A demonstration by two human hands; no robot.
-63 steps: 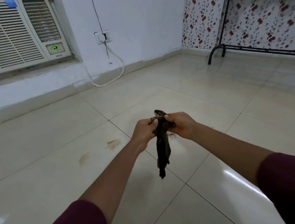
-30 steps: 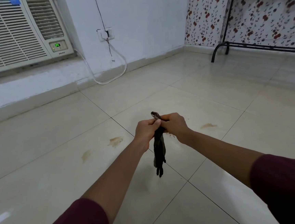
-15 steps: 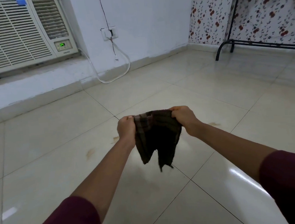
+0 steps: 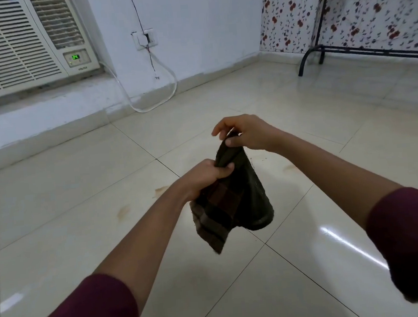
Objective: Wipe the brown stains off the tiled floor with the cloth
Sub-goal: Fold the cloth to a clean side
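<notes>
I am looking down across the tiled floor (image 4: 300, 264), which is filling most of the frame, with a window air conditioner (image 4: 13, 44) sitting in the upper left and a black rack foot (image 4: 320, 52) standing in the upper right. Three brown stains (image 4: 123, 211) are showing on the tiles: one at centre left, one (image 4: 161, 189) just beside my left wrist, and one (image 4: 289, 168) right of centre, partly behind the cloth. All are lying unwiped, by my judgement.

The cloth (image 4: 232, 201), dark and checked, is hanging in mid-air at frame centre, well clear of the floor. My left hand (image 4: 204, 177) is gripping its bunched middle, fingers curled round the fabric. My right hand (image 4: 246, 133) is pinching the top corner between thumb and fingers, with the forefinger lifted free.

Step in hand, as I am judging it: preparing the cloth, not yet wiping. The next move is calling for gathering it into a pad, lowering it to the nearest stain and pressing flat before rubbing.
</notes>
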